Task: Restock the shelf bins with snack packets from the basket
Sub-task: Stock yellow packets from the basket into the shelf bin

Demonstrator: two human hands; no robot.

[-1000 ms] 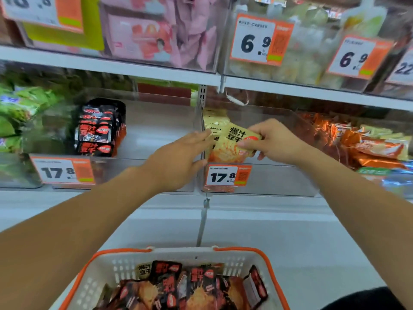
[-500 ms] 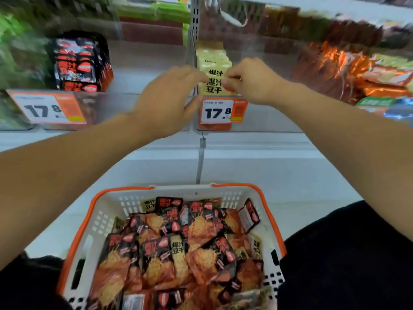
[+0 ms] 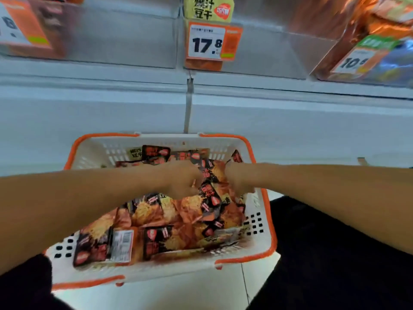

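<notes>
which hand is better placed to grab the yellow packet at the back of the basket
Left. The left hand sits nearer the yellow packet at the basket's far-left wall; the right hand is farther right. Blur hides both grips.

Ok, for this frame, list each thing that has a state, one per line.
basket: on the floor below the shelf, holding many packets.
black-and-orange packets: loose, piled in the basket.
yellow packet: upright in the middle bin, above the 17.8 tag.
middle bin: mostly bare behind its clear front.
left hand: down among the packets; grip too blurred to tell.
right hand: down among the packets; grip too blurred to tell.
</notes>
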